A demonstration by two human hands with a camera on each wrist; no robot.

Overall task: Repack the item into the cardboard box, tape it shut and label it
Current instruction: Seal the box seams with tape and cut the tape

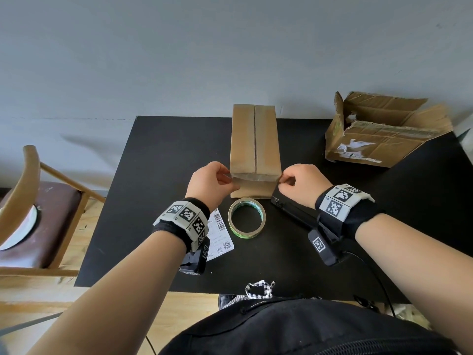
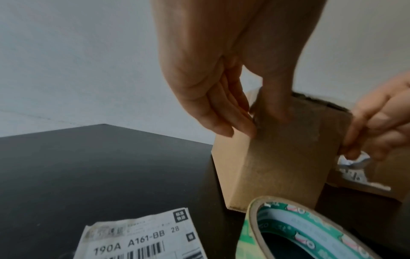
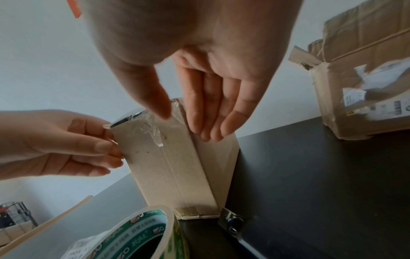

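At the middle of the black counter (image 1: 158, 155) a long, narrow cardboard box (image 1: 254, 139) lies with its flaps closed, the seam running from twelve to six o'clock. A strip of clear tape (image 1: 252, 177) lies across its near top edge and folds down over the near end face. The person's left hand (image 1: 211, 184) sits at the nine o'clock corner of that end, its grip narrow, thumb and fingers pinching the tape's end against the cardboard. The right hand (image 1: 298, 184) is at the three o'clock corner, thumb on the near face over the tape, fingers laid down the box's side; the right wrist view shows the tape wrinkled under that thumb. I cannot tell whether the item is inside.

Just toward six o'clock from the box a roll of tape (image 1: 246, 218) with a green printed core lies flat on the counter. At its eight o'clock side lies a white shipping label (image 1: 220, 235) with barcodes, partly hidden under the left wrist. A black flat device (image 1: 294, 213) lies beneath the right wrist, touching the box's near right corner. Toward two o'clock, well apart, a torn, open cardboard box (image 1: 381, 134) rests on the counter with remnants of a white label on its side. A wooden chair (image 1: 38, 201) stands off the counter at nine o'clock.
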